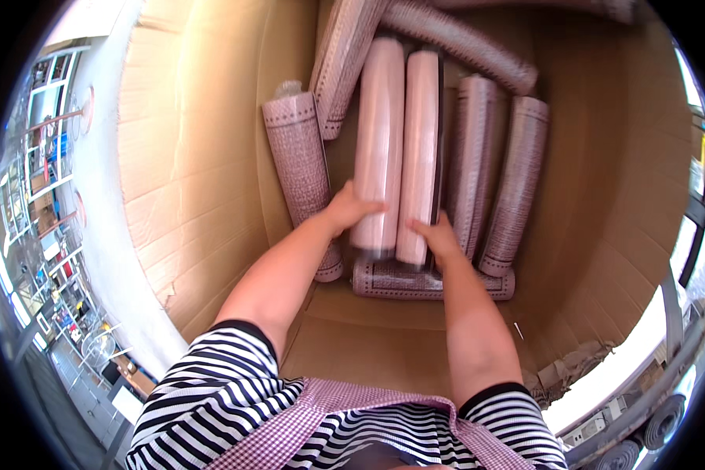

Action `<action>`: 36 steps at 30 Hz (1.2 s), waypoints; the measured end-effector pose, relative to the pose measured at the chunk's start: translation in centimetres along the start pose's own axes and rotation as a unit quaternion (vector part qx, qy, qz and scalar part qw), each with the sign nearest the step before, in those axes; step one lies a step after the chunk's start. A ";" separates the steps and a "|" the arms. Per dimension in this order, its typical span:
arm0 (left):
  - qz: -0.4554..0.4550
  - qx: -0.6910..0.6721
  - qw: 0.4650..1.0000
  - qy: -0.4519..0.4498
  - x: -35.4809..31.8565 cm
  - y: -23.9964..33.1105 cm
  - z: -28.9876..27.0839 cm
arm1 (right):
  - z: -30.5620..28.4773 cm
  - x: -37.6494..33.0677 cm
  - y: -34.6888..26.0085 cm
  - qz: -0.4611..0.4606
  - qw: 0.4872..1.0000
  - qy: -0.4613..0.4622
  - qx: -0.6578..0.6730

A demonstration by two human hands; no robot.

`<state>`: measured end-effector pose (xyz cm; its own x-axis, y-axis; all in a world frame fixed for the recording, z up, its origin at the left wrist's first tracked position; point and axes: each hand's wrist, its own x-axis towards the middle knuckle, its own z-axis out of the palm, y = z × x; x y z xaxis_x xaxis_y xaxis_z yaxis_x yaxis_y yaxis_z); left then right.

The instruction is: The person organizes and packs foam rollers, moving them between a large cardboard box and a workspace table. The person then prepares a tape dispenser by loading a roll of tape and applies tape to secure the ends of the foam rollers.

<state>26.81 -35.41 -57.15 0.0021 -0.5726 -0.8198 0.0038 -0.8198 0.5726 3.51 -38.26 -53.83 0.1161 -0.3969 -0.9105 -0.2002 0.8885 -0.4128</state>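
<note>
Both my arms reach down into a large cardboard box [196, 157]. My left hand [351, 208] grips the lower left side of a plain pink roll [381, 133] in shiny clear wrap, its thumb across the front. A second, narrower pink roll [421, 133] lies right beside it, and my right hand [439, 235] closes around its lower right side, thumb on the front. The two rolls stand side by side, slightly blurred. Just below their lower ends a patterned roll [399, 283] lies crosswise. My fingers behind the rolls are hidden.
Patterned mauve rolls surround them: one on the left [298, 153], one at the upper left [345, 63], one slanting across the back [462, 43], and two on the right, an inner roll [470, 157] and an outer roll [515, 184]. The box's right front edge [576, 368] is torn.
</note>
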 end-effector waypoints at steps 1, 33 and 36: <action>-0.009 -0.047 0.998 -0.048 -4.7 3.2 0.0 | 0.0 -2.7 -0.2 0.001 0.999 -0.016 0.031; 0.233 0.193 0.697 -0.651 -57.7 28.8 21.8 | -1.4 -77.4 18.3 -0.508 0.664 0.402 0.372; 0.220 0.218 0.627 -0.715 -64.6 25.5 28.6 | -0.9 -81.4 24.7 -0.488 0.606 0.461 0.428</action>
<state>-1.87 -19.41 10.42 -0.9925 0.0933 0.0784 0.0439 -0.3265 0.9442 -11.71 15.78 10.03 -0.8980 -0.4386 -0.0334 0.1503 -0.2346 -0.9604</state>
